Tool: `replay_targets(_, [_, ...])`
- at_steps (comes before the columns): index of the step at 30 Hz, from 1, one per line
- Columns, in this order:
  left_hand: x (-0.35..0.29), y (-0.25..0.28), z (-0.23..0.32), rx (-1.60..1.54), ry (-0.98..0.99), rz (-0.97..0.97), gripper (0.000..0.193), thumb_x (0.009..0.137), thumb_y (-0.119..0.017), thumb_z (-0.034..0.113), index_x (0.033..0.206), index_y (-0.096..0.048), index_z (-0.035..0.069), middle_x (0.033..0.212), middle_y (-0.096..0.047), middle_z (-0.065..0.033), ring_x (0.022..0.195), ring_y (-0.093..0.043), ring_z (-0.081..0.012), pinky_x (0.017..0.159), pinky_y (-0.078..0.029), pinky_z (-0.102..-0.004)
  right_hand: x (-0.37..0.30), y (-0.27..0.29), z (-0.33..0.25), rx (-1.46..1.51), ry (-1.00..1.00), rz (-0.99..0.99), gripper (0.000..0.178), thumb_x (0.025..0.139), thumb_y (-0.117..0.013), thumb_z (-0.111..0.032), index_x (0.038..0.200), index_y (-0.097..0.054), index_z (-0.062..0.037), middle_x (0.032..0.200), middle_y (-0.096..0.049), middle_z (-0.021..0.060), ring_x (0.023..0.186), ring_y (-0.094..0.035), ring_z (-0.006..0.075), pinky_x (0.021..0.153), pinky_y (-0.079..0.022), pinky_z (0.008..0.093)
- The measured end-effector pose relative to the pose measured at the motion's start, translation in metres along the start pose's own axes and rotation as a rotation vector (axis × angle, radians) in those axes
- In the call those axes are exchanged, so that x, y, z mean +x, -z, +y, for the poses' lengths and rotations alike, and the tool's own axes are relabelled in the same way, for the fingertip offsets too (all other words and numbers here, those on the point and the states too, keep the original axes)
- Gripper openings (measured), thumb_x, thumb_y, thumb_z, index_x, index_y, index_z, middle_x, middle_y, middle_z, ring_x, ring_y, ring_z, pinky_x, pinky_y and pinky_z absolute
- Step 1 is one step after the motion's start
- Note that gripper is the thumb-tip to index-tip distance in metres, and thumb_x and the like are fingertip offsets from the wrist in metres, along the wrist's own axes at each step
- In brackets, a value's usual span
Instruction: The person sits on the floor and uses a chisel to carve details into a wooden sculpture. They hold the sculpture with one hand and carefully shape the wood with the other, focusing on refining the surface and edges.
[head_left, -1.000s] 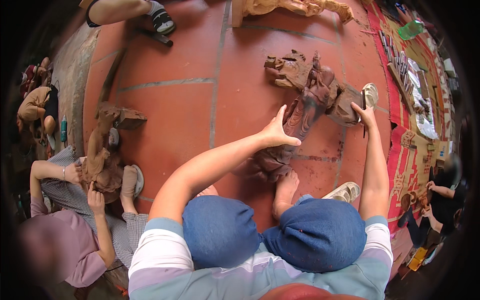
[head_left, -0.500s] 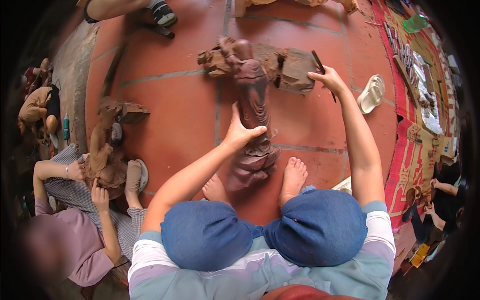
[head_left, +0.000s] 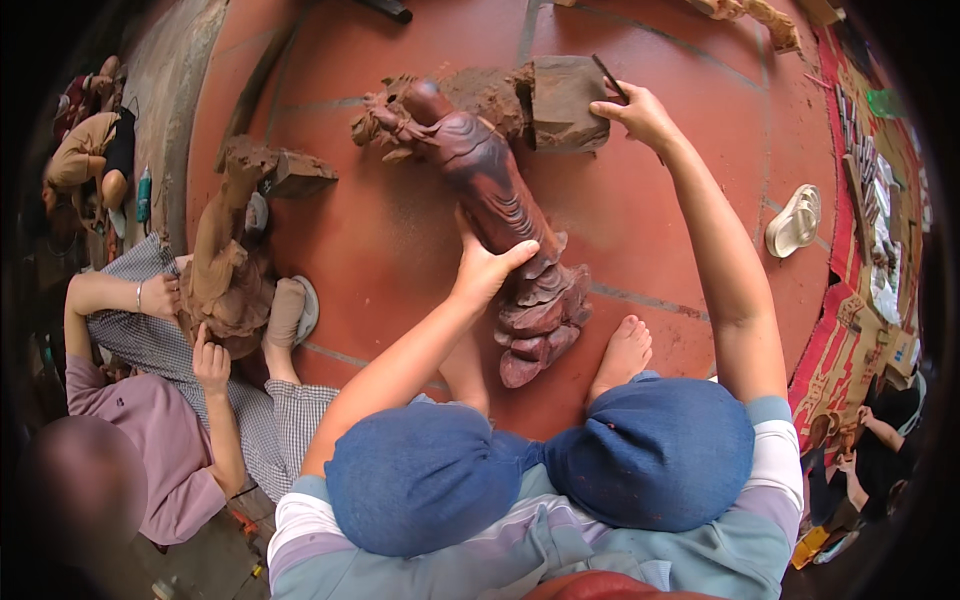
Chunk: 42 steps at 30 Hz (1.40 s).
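Observation:
A reddish-brown carved wooden figure (head_left: 490,180) lies slantwise on the floor, its rounded head at the upper left and its knobbly base near my feet. My left hand (head_left: 487,268) grips its lower body, thumb across the front and fingers along the left side. In my right hand (head_left: 637,112) is a thin dark rod-like tool (head_left: 608,78); whether it has a blade I cannot tell. That hand is beside the right edge of a squared wooden block (head_left: 570,105). Rough brown wood (head_left: 485,95) fills the space between block and figure, partly hidden behind the figure's upper end.
At left, a co-worker's hands (head_left: 212,362) are on another carved wooden figure (head_left: 235,270). A pale sandal (head_left: 795,220) lies on the red tiles (head_left: 690,240) at right. Beyond it, a red patterned mat (head_left: 828,350) carries several tools. A green bottle (head_left: 144,195) stands far left.
The carved figure has swung to a slant, its head going left and its base right. The block has shifted left over the tiles, my right hand staying beside it. The view has turned somewhat.

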<state>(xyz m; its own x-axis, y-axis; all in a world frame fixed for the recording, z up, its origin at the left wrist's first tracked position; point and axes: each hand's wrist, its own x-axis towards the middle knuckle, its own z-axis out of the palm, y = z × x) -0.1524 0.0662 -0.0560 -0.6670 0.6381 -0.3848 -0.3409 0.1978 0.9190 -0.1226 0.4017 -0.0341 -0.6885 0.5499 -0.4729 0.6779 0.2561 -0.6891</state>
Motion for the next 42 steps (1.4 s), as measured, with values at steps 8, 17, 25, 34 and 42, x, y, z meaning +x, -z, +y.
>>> replay_targets(8, [-0.002,0.021,0.007,-0.149,0.087,-0.112,0.121,0.077,-0.085,0.033,0.157,0.003,0.008,0.158,-0.023,-0.0154,0.145,-0.026,-0.0285,0.119,-0.023,-0.0391,-0.099,-0.052,0.058,0.410,-0.053,0.116,0.033,0.087,-0.061,-0.010,0.118,-0.073,-0.0112,0.095,-0.074,0.0082,0.048,-0.049,0.0067,0.045,-0.045,0.0240])
replay_targets(17, [-0.008,0.019,-0.021,-0.203,0.199,-0.288,0.106,0.084,-0.079,0.037,0.158,-0.007,0.015,0.156,-0.028,-0.0104,0.142,-0.031,-0.0274,0.115,-0.031,-0.0409,-0.173,-0.114,0.068,0.614,-0.317,-0.336,0.051,0.096,-0.061,-0.040,0.132,-0.060,-0.0054,0.112,-0.067,0.0058,0.060,-0.047,0.0047,0.050,-0.047,0.0237])
replay_targets(25, [-0.010,0.019,-0.014,-0.240,0.299,-0.213,0.104,0.085,-0.076,0.043,0.157,-0.010,0.008,0.152,-0.035,-0.0145,0.140,-0.035,-0.0274,0.114,-0.032,-0.0398,-0.183,-0.114,0.042,0.385,-0.267,-0.393,0.052,0.093,-0.063,-0.043,0.132,-0.062,-0.0092,0.107,-0.068,0.0029,0.088,-0.062,0.0120,0.064,-0.053,0.0277])
replay_targets(34, [-0.026,0.033,-0.015,-0.223,0.345,-0.142,0.100,0.085,-0.076,0.041,0.157,-0.014,0.008,0.155,-0.032,-0.0135,0.142,-0.031,-0.0271,0.117,-0.027,-0.0388,-0.201,-0.145,0.055,0.585,-0.252,-0.475,0.060,0.093,-0.068,-0.032,0.142,-0.051,-0.0021,0.113,-0.068,0.0060,0.078,-0.063,0.0093,0.059,-0.052,0.0249])
replay_targets(42, [-0.029,0.035,-0.011,-0.078,0.404,-0.110,0.102,0.086,-0.073,0.045,0.159,-0.009,0.011,0.158,-0.027,-0.0163,0.144,-0.029,-0.0299,0.117,-0.025,-0.0420,-0.196,-0.127,0.051,0.491,-0.235,-0.446,0.044,0.093,-0.064,-0.023,0.132,-0.061,-0.0034,0.106,-0.070,0.0072,0.067,-0.062,0.0086,0.055,-0.052,0.0235])
